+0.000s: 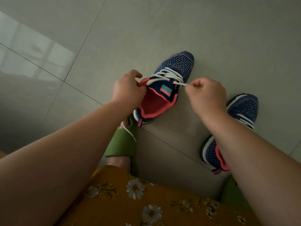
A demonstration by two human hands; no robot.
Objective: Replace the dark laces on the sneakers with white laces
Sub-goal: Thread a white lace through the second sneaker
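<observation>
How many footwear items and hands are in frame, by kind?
Sneakers: 2, one between the hands with white lace threaded, one partly behind the right forearm
Green slippers: 2, one under the left forearm, one by the right forearm
Hands: 2, left hand gripping the sneaker's collar, right hand pinching the lace
Total: 6

Dim, soft; window glare (32, 51) perhaps.

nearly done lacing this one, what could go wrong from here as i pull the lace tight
The right hand pinches only the white lace tip, so it may slip free. The other lace end trails loose over the green slipper, so the ends may finish uneven. The left hand holds just the sneaker collar; the shoe could twist.
</observation>
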